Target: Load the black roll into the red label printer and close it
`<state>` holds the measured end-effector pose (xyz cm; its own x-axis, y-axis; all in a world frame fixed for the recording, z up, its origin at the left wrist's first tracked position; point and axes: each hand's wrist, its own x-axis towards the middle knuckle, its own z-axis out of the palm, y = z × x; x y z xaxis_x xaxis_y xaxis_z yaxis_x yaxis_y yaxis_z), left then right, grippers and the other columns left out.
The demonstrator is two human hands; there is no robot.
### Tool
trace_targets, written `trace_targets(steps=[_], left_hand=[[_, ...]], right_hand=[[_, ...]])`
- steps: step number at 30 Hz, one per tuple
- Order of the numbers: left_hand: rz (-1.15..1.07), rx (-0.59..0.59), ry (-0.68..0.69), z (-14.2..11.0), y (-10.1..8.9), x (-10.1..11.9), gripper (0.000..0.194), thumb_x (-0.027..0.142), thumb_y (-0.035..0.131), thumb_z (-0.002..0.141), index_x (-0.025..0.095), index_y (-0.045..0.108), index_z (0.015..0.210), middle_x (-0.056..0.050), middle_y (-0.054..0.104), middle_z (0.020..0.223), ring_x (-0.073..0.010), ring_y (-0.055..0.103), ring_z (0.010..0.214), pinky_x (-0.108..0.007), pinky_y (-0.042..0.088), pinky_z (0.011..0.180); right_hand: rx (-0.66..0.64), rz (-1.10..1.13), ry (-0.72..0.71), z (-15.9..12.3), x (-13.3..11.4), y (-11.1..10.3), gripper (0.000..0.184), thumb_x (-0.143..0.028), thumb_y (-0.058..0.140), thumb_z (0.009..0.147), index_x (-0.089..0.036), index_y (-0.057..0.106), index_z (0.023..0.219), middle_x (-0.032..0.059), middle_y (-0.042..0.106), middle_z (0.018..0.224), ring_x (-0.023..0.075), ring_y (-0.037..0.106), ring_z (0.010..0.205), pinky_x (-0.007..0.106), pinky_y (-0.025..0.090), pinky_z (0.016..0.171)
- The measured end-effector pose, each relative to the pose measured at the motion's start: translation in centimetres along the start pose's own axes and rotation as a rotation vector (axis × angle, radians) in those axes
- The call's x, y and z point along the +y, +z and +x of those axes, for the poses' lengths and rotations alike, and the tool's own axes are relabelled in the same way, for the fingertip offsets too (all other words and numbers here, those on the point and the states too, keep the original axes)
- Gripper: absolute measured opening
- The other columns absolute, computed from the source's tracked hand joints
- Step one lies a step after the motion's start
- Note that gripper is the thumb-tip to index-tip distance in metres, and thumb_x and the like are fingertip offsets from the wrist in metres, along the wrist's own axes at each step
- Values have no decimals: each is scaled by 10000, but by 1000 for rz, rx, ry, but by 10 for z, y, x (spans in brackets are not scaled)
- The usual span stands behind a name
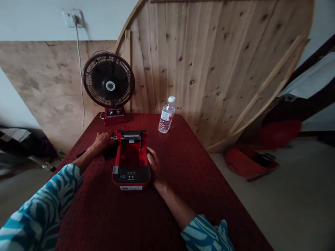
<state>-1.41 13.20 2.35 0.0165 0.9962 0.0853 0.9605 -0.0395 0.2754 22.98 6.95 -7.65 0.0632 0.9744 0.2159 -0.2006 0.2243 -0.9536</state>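
Observation:
A small red and black printer (131, 174), apparently a thermal label printer, stands on the table with its top open and its red inner bay showing. My right hand (154, 162) is curled against the printer's right side, fingers pressed along the casing. To the left of the printer, my left hand (103, 140) rests low with bent fingers near its back left corner. By those fingertips is a small grey ring-like piece (114, 138), too small to name. A black object (110, 152) lies beneath the left wrist, partly hidden between hand and printer.
A dark red fan (110, 83) stands at the table's back left, its cord running up to a wall socket (73, 18). A clear water bottle (166, 116) with a white cap stands at the back right. Wooden boards (188, 69) lean behind the red-covered table (183, 195). A red stool (246, 162) is at right.

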Motion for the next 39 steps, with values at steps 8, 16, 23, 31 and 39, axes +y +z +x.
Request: trace_targets(steps=[8,16,23,31,39], left_hand=[[-177,72,5,0,-19,-53,412,442,547,817,197,668,1125,-101,709,1191,-297,652,1104,-368,490,930],[-397,-73,10,-21,-22,-106,418,409,641,659,197,709,1013,-77,766,1035,-279,704,954,-381,551,827],[-493,-48,18,-18,-6,-89,315,367,662,621,183,703,873,-57,755,862,-279,695,876,-362,546,778],[-726,-88,63,-69,-55,-46,503,515,732,671,195,646,1050,-69,743,863,-256,709,762,-364,583,659],[-199,-126,537,-94,-52,66,437,432,658,850,234,655,1240,-77,733,1147,-259,692,1025,-373,539,900]], right_hand=[[-7,-25,22,0,-2,-1,390,-463,556,832,-267,664,1152,40,690,1230,247,595,1179,432,418,1047],[35,-61,13,0,-4,0,391,-484,545,829,-258,674,1121,47,706,1205,257,606,1151,440,444,1011],[33,-79,8,-1,-6,0,392,-478,531,833,-259,667,1127,41,704,1208,248,607,1151,423,445,1007],[26,-31,8,0,-6,3,369,-473,532,833,-264,664,1107,35,708,1172,243,615,1121,410,457,979],[27,37,-2,0,-5,6,357,-470,550,832,-259,660,1098,35,704,1142,226,613,1107,394,454,988]])
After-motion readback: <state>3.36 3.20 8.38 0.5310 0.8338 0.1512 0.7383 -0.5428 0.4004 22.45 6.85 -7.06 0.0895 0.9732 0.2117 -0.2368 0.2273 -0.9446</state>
